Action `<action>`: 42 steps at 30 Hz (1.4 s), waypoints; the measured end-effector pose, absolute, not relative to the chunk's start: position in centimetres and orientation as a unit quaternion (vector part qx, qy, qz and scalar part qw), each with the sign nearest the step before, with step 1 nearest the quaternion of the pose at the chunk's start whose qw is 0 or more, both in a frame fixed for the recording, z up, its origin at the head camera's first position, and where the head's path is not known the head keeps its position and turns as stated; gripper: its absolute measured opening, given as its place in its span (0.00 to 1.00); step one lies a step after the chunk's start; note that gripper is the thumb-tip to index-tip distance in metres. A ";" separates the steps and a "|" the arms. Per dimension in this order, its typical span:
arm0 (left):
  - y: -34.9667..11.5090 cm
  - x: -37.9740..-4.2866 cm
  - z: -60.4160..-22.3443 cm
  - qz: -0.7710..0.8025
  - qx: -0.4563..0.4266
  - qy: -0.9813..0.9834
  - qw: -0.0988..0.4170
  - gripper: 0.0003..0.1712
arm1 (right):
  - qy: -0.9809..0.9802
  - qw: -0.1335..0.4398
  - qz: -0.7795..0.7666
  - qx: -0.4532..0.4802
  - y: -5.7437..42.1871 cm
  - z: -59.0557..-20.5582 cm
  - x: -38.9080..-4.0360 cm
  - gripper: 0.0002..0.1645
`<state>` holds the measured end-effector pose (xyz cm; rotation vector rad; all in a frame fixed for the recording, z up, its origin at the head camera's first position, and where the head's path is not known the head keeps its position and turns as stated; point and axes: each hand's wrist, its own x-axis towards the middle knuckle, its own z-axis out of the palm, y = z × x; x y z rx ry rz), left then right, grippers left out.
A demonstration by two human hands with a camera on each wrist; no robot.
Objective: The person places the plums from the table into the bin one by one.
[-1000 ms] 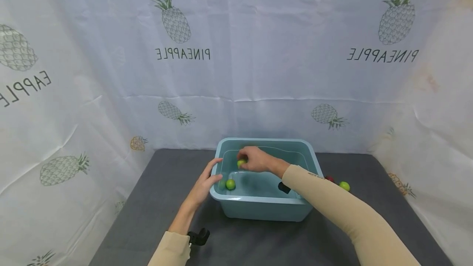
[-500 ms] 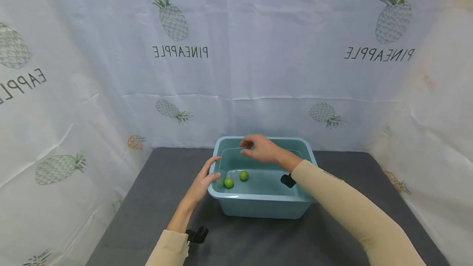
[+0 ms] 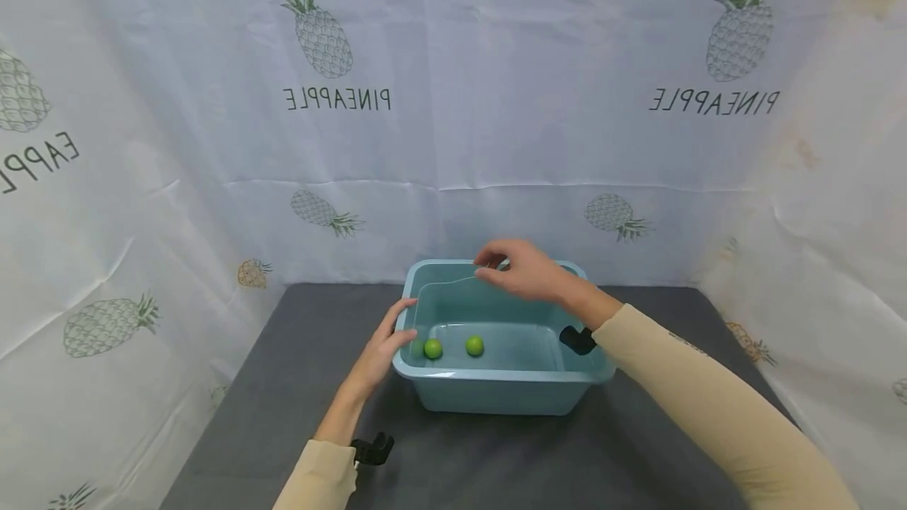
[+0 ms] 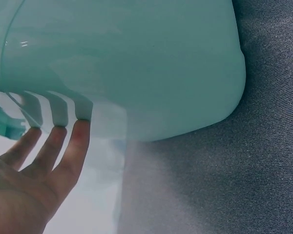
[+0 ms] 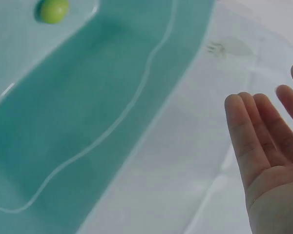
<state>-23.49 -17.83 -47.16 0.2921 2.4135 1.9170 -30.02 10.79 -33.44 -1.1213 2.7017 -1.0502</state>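
A light blue-green plastic basin (image 3: 505, 396) stands on the dark table. Inside it, two green lime-like balls (image 3: 475, 345) lie on the floor near the left end, a little apart. My left hand (image 3: 375, 352) is at the basin's left rim, its thumb and index fingertip at the edge. In the left wrist view, straight fingers (image 4: 75, 146) meet the shiny wall of the basin (image 4: 176, 68). Over the back rim hovers my right hand (image 3: 526, 270), with nothing in its grasp. Its fingers look loosely extended in the right wrist view, where one green ball (image 5: 53, 9) shows.
A dark cloth covers the table (image 3: 283, 384). White curtains (image 3: 439, 101) printed with pineapples hang behind and at both sides, close to the basin's back. The right forearm sleeve (image 3: 694, 384) crosses above the basin's right side and hides the table there.
My right hand has let go of a green ball, which now lies on the basin's floor, and has risen toward the back and right. My left hand stays at the left rim.
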 end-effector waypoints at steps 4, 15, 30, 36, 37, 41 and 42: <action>-17.9 -23.5 -47.1 0.621 0.091 0.778 0.027 0.30 | 0.865 -0.003 -0.351 -0.358 12.0 -32.3 -29.1 0.13; -18.0 -23.6 -47.2 0.617 0.095 0.781 0.025 0.30 | 0.867 -0.074 -0.347 -0.350 16.1 -30.8 -26.6 0.09; -17.9 -23.7 -47.2 0.617 0.090 0.781 0.026 0.30 | 0.888 -0.137 -0.320 -0.302 21.5 -32.5 -24.1 0.08; -17.9 -23.6 -47.1 0.619 0.087 0.780 0.028 0.30 | 0.894 -0.166 -0.310 -0.279 22.8 -33.0 -23.3 0.09; -17.9 -23.6 -47.1 0.619 0.086 0.780 0.028 0.30 | 0.894 -0.174 -0.307 -0.276 23.1 -33.2 -23.2 0.09; -17.9 -23.6 -47.3 0.621 0.091 0.778 0.026 0.30 | 0.897 -0.198 -0.294 -0.263 24.3 -34.0 -22.9 0.10; -17.9 -23.6 -47.3 0.621 0.092 0.778 0.027 0.30 | 0.898 -0.202 -0.291 -0.259 24.6 -34.2 -22.9 0.10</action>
